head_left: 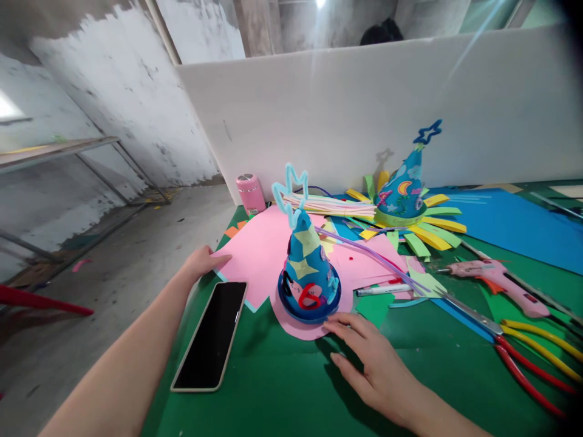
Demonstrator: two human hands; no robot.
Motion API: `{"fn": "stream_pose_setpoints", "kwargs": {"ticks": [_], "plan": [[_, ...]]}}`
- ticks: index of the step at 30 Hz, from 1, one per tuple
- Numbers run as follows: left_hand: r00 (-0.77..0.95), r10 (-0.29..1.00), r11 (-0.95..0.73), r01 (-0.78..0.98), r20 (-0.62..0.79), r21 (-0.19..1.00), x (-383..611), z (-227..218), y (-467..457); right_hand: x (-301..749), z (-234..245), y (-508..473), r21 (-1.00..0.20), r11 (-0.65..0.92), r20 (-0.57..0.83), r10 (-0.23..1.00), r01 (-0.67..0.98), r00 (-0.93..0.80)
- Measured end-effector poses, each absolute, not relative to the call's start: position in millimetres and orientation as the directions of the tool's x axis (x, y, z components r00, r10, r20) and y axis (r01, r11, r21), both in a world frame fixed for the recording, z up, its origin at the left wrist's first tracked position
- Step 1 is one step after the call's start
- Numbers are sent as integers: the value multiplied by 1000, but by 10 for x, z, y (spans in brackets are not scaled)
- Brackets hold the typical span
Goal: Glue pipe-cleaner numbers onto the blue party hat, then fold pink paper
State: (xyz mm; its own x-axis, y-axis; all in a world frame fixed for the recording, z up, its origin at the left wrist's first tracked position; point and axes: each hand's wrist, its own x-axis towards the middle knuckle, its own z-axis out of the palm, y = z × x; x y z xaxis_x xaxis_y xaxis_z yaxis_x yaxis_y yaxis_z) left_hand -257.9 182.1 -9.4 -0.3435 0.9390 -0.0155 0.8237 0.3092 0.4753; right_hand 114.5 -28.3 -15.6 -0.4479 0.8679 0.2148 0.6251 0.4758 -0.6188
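Several fingers of the right hand (371,364) are spread loosely at five o'clock from the nearer blue cone hat (306,270); the foremost tips reach the rim of the pink paper disc (296,328) under it, though whether they press on it is hard to make out, and the forearm is cut off by the lower edge. The hat stands upright near the centre, topped by a pale-blue pipe-cleaner star, its base covering most of the disc. At eight o'clock from it lies a smartphone (212,337), its screen dark. Scissors (478,321) lie between three and four o'clock, their red and yellow handles lost at the right border. At nine o'clock the left hand (200,262) meets the edge of a large pink paper sheet (255,255); some of its fingers are hidden, so whether they pinch it I can't make out. At three o'clock are a marker (382,290) and, farther out, a pink glue gun (510,282). A pink tumbler (250,195) stands at eleven; at two, a second blue hat (403,189) has yellow and green strips fanned round its base. Behind, a white partition (341,109) hides all but the top of a person's head (382,33).
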Motion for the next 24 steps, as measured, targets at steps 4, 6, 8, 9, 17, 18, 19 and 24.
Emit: {"fn": "stream_pose_setpoints", "kwargs": {"ticks": [4, 6, 8, 9, 17, 18, 19, 24], "plan": [[-366, 918, 397, 827, -156, 398, -2495, -14, 1834, 1154, -202, -287, -626, 473, 202, 866, 619, -458], [-368, 905, 424, 810, -212, 405, -2429, 25, 1817, 1159, -228, -287, -633, 470, 199, 867, 615, -457], [-365, 896, 442, 787, -252, 431, -2362, 55, 1785, 1162, -250, -286, -644, 460, 197, 872, 612, -449], [-366, 894, 447, 775, -260, 447, -2329, 69, 1768, 1161, -258, -286, -649, 457, 197, 873, 609, -446], [-407, 912, 308, 756, 46, 578, -2023, 269, 1780, 1139, -258, -312, -659, 480, 206, 856, 579, -475], [-405, 909, 271, 758, 101, 593, -1978, 300, 1781, 1138, -256, -312, -659, 479, 205, 856, 580, -475], [-404, 902, 235, 757, 154, 610, -1934, 327, 1777, 1138, -254, -312, -659, 479, 203, 856, 580, -475], [-445, 836, 83, 681, 321, 728, -1793, 384, 1750, 1140, -248, -310, -658, 476, 207, 860, 583, -467]]}}
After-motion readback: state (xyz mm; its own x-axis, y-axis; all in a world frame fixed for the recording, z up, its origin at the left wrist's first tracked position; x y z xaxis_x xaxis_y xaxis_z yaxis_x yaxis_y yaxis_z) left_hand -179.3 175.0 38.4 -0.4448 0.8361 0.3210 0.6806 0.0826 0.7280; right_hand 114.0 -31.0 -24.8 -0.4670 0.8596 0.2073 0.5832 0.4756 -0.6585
